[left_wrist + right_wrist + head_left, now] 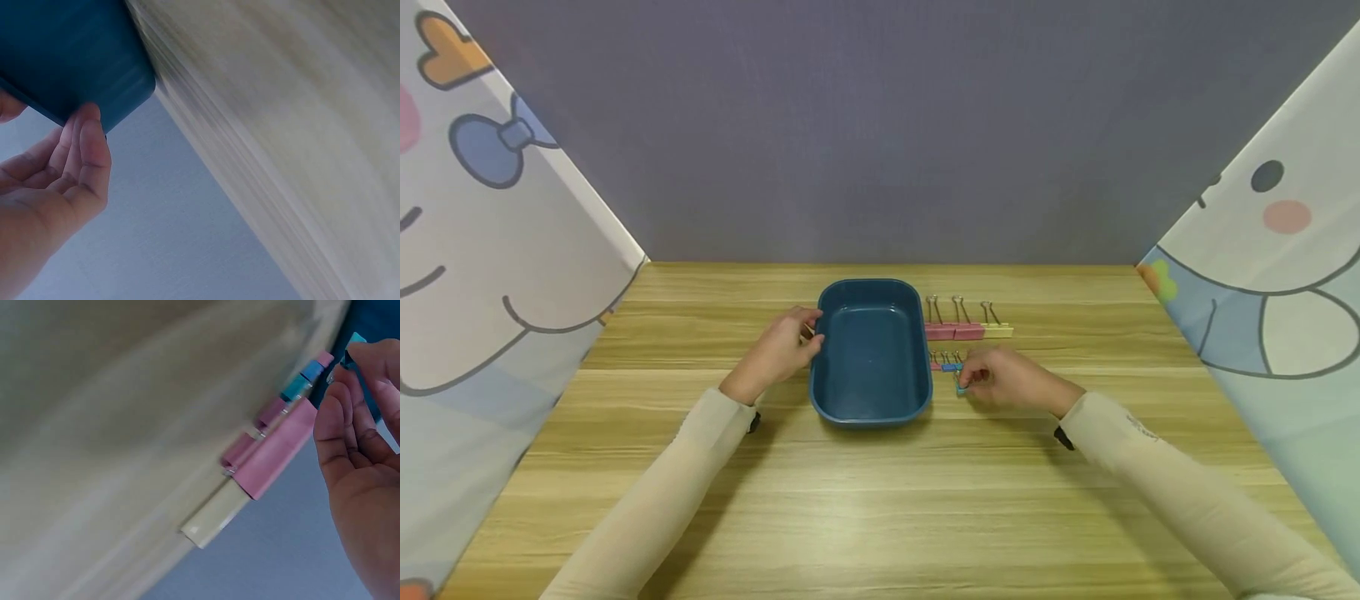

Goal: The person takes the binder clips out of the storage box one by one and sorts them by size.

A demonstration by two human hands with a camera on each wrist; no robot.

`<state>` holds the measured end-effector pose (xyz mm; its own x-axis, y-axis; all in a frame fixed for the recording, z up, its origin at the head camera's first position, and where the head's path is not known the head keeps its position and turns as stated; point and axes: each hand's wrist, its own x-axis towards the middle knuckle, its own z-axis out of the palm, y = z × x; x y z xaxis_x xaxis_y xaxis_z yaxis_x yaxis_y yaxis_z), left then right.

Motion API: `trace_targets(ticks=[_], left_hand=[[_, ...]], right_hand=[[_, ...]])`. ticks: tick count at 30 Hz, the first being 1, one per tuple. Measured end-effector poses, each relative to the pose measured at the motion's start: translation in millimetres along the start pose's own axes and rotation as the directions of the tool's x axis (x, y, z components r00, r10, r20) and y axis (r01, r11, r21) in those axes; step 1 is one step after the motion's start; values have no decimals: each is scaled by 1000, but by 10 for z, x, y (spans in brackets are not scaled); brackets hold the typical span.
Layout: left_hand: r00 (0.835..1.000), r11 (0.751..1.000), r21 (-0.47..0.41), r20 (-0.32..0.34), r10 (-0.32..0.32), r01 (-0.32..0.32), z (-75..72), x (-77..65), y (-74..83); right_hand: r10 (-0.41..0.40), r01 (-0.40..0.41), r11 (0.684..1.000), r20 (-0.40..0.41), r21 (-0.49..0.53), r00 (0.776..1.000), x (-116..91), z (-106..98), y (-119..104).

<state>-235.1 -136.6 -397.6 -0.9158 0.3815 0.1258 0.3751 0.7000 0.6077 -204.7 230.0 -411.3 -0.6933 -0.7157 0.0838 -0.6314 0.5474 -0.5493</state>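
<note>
A deep blue plastic tray (871,367) sits on the wooden table. My left hand (782,350) holds its left rim; in the left wrist view the bent fingers (90,147) rest against the outer wall just below the rim. Right of the tray, my right hand (1007,379) pinches a small teal binder clip (354,345) between thumb and fingertips, low over the table. Beside that hand lies a row of small binder clips, among them a blue one (951,367). Behind them stand larger pink clips (968,332) and a yellow clip (997,331), wire handles pointing back.
A grey panel (880,133) rises along the table's back edge. Cartoon-printed panels flank the table on the left (497,250) and right (1277,250). The wooden tabletop (865,508) stretches toward the front between the two sleeved arms.
</note>
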Motion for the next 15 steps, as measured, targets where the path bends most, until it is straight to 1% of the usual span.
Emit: trace_targets(ticks=[6, 8, 11, 13, 15], left_hand=[[1000, 1000, 11, 2, 0, 0, 0, 10, -11], [1000, 1000, 14, 4, 0, 0, -1, 11, -12], [1000, 999, 28, 16, -22, 22, -12, -4, -6], [1000, 998, 60, 7, -28, 28, -41, -26, 12], [1000, 993, 114, -15, -8, 10, -85, -51, 58]], right_hand=[[-48, 48, 999, 2, 17, 999, -67, 105, 57], [-43, 43, 999, 6, 27, 999, -77, 117, 61], [-19, 18, 1000, 17, 23, 1000, -84, 132, 69], [1, -1, 1000, 19, 10, 1000, -76, 110, 33], [1, -1, 1000, -7, -22, 1000, -49, 59, -37]])
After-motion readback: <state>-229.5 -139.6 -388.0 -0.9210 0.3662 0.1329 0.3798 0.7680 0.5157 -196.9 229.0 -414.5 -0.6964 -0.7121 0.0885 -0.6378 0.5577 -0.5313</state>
